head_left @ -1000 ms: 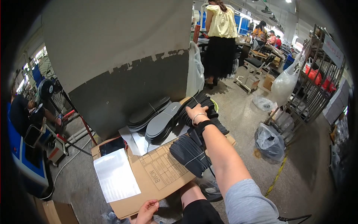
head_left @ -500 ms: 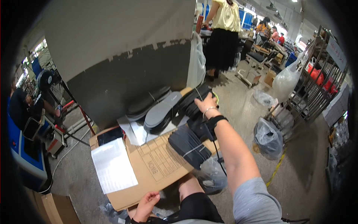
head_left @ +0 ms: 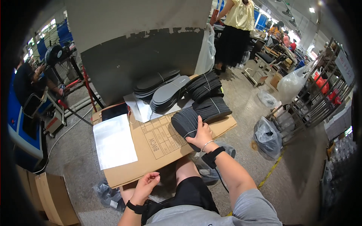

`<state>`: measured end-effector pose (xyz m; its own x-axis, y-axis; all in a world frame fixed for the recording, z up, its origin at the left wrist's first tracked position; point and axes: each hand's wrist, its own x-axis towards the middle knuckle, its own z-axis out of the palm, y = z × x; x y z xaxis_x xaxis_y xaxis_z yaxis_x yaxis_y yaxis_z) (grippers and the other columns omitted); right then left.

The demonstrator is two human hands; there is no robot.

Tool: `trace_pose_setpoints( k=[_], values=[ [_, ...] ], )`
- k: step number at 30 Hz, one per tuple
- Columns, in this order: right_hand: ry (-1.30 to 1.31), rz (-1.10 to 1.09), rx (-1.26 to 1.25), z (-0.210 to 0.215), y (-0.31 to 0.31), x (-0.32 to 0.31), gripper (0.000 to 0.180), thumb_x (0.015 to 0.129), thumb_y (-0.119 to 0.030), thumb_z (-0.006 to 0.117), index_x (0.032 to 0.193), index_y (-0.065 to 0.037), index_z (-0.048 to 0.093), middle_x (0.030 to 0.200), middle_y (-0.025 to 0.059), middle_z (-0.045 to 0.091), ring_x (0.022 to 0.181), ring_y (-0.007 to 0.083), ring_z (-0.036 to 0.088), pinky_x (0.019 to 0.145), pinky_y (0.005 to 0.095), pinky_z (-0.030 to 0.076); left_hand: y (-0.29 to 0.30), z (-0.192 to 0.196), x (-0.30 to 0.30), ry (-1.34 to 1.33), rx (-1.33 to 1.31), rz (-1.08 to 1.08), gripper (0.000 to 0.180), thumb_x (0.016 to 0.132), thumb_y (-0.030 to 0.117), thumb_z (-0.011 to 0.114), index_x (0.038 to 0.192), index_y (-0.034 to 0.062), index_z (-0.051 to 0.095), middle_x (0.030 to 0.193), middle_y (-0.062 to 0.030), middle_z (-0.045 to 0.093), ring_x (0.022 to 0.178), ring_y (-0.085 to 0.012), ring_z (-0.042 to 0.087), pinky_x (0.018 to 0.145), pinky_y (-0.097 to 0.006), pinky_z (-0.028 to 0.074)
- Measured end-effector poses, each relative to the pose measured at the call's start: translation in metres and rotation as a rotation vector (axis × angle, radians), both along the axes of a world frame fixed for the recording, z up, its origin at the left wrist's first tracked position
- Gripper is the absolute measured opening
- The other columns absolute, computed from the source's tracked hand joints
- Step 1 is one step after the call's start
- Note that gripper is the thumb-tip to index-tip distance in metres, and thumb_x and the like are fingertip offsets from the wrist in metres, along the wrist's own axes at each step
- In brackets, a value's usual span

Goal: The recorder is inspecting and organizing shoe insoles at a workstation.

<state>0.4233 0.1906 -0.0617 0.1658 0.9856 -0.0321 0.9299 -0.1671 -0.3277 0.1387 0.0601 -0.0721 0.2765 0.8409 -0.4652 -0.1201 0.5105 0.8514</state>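
My right hand (head_left: pixel 203 136) grips the near end of a bundle of black insoles (head_left: pixel 184 121), thumb and fingers spread round its edge. A pale band ties this bundle, which lies at the right of a flat cardboard box (head_left: pixel 151 165). Behind it are two more tied bundles of black insoles, the middle one (head_left: pixel 213 107) and the far one (head_left: pixel 205 86). Grey-topped insoles (head_left: pixel 169 90) are stacked to their left, beside another tied dark stack (head_left: pixel 156 81). Low at the box's front edge, my left hand (head_left: pixel 146 185) is loosely curled, with nothing visible in it.
A white paper sheet (head_left: pixel 115 141) and a dark phone-like slab (head_left: pixel 114 111) lie on the box's left. A grey wall panel (head_left: pixel 139 52) stands behind. Plastic bags (head_left: pixel 267 137) and a metal rack (head_left: pixel 316 94) are on the right; a person in a yellow top (head_left: pixel 241 17) stands beyond.
My right hand has come back from the far bundle to the nearest one. The middle bundle, covered by my arm before, now shows. My left hand stays near the box's front edge.
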Motion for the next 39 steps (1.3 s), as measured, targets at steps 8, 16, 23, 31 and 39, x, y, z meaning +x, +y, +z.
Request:
trace_pose_setpoints(
  k=[8,16,23,31,39],
  values=[
    [0.584,0.330,0.305,0.042,-0.060,-0.062,0.109,0.060,-0.034,0.077,0.138,0.004,0.011,0.122,0.0314,0.039,0.114,0.0443,0.039,0.098,0.0456,0.032,0.005,0.020,0.000,-0.156,0.143,0.238,0.051,0.084,0.012,0.064,0.127,0.0009,0.037,0.114,-0.0085,0.052,0.098,-0.0128,0.053,0.084,-0.024,0.044],
    [0.943,0.490,0.009,0.057,-0.097,-0.102,0.106,0.068,-0.037,0.078,0.140,0.002,0.012,0.118,0.0216,0.043,0.113,0.0294,0.045,0.096,0.0395,0.037,0.020,0.067,0.000,-0.371,0.174,0.435,0.064,0.074,0.007,0.072,0.124,-0.0019,0.035,0.117,-0.0124,0.050,0.107,-0.0193,0.050,0.092,-0.032,0.041],
    [1.491,0.527,-0.306,0.072,-0.091,-0.109,0.093,0.068,-0.012,0.078,0.139,0.000,0.020,0.127,0.0133,0.043,0.116,0.0211,0.046,0.098,0.0328,0.037,-0.004,0.061,-0.004,-0.382,0.172,0.287,0.071,0.067,0.001,0.068,0.129,-0.0031,0.034,0.115,-0.0116,0.051,0.104,-0.0208,0.051,0.093,-0.032,0.040],
    [1.636,0.392,-0.329,0.078,-0.100,-0.108,0.082,0.068,-0.006,0.075,0.135,-0.001,0.028,0.124,0.0100,0.047,0.110,0.0182,0.050,0.096,0.0308,0.039,-0.005,0.062,-0.004,-0.495,0.173,0.289,0.066,0.067,0.003,0.066,0.127,-0.0010,0.037,0.114,-0.0105,0.051,0.105,-0.0206,0.050,0.095,-0.032,0.039],
    [1.206,0.551,-0.057,0.077,-0.107,-0.115,0.091,0.066,-0.009,0.073,0.137,0.006,0.017,0.124,0.0168,0.044,0.115,0.0223,0.046,0.098,0.0323,0.038,0.002,0.080,-0.003,-0.198,0.461,0.305,0.084,0.069,0.008,0.077,0.134,-0.0034,0.025,0.123,-0.0120,0.043,0.113,-0.0200,0.045,0.099,-0.032,0.035]
  ],
)
